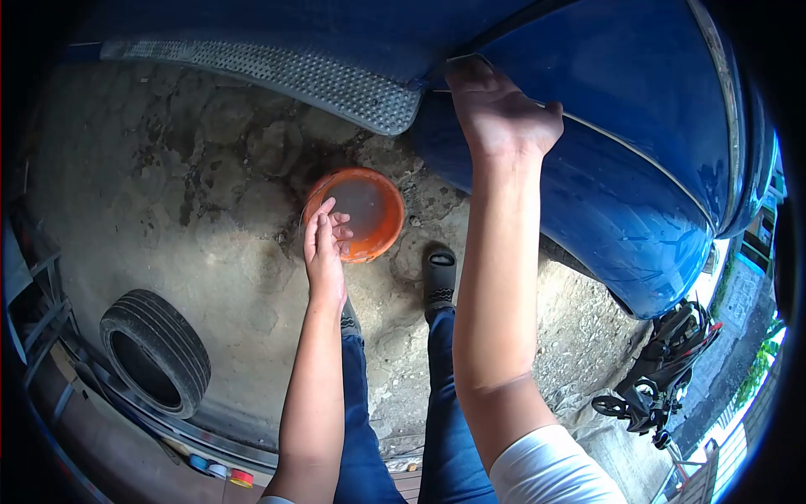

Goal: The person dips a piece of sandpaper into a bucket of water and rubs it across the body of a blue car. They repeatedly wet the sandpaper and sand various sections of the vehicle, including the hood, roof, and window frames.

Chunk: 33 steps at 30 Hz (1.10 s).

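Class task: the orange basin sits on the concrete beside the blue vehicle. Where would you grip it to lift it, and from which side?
Grip the orange basin by its rim, probably with both hands at opposite edges, from above. It sits upright and open-topped on the concrete and appears to hold water, so a level lift suits. The left hand already hovers over its near edge.

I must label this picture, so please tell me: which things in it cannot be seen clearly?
Head view:
- Right hand: what it presses on the blue vehicle is covered by the hand.
- Orange bowl: left rim hidden behind the left hand.
- Small cans: too small.
- Motorcycle: distorted near the edge.
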Tool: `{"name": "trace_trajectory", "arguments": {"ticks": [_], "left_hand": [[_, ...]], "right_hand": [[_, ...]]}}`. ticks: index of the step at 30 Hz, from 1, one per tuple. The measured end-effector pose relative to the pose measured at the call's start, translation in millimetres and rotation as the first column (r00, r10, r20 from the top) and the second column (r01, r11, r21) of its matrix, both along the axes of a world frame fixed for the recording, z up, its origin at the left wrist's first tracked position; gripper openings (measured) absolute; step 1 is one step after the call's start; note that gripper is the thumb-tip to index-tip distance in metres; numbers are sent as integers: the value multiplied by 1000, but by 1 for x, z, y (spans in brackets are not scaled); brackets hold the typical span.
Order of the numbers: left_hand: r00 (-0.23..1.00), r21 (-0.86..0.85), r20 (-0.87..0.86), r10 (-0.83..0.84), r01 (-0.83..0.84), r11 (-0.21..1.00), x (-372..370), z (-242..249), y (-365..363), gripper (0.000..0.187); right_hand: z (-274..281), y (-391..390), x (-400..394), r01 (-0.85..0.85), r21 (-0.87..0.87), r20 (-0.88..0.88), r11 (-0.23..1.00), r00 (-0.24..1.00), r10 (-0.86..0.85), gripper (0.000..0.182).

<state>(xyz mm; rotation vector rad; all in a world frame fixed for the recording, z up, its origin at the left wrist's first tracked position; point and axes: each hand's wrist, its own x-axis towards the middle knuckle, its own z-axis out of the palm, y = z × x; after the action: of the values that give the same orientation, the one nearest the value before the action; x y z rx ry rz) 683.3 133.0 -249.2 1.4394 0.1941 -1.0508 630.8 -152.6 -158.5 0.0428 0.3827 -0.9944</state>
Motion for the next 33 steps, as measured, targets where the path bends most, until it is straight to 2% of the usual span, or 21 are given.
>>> {"name": "trace_trajectory", "arguments": {"ticks": [3, 4, 7, 8, 10, 13, 15, 17, 18, 21, 25, 33], "left_hand": [[999, -57, 17, -38, 39, 998, -4, 1, -21, 46], [999, -79, 10, -43, 44, 996, -4, 5, -31, 45], [998, -124, 35, -59, 63, 990, -2, 17, -61, 45], [997, -163, 46, -57, 64, 985, -1, 20, -68, 46], [997, -168, 61, -43, 53, 984, 0, 29, -81, 45], [996, -156, 66, -62, 72, 985, -4, 38, -89, 43], [995, -161, 75, -60, 71, 984, -2, 41, -88, 41], [996, -178, 77, -51, 64, 982, -4, 42, -82, 40], [997, -160, 74, -30, 42, 986, -4, 41, -78, 39], [998, -120, 58, 15, -8, 993, -9, 34, -64, 37], [999, -71, 16, 33, -31, 997, -16, 30, -46, 36], [999, -37, 10, 46, -46, 998, -18, 28, -32, 35]], "right_hand": [[-19, -24, 14, 41, 106, -35, 994, 999, -37, 90], [-51, -32, 15, 81, 132, -13, 988, 997, -80, 89], [-26, -30, 20, 196, 217, -63, 956, 980, -187, 83], [-10, -26, 14, 232, 276, -114, 933, 972, -208, 82], [11, -19, -2, 224, 462, -107, 858, 975, -197, 66], [15, -18, -2, 376, 369, -444, 850, 875, -195, 52], [28, -30, -13, 326, 389, -429, 862, 892, -144, 40], [72, -21, -12, 374, 356, -454, 857, 870, -191, 31], [76, -18, -11, 406, 343, -454, 847, 861, -229, 28], [78, -20, -11, 456, 296, -470, 839, 834, -288, 21], [68, -22, -11, 459, 298, -497, 837, 823, -274, 15], [81, -15, -14, 458, 289, -485, 841, 827, -283, 30]]}}
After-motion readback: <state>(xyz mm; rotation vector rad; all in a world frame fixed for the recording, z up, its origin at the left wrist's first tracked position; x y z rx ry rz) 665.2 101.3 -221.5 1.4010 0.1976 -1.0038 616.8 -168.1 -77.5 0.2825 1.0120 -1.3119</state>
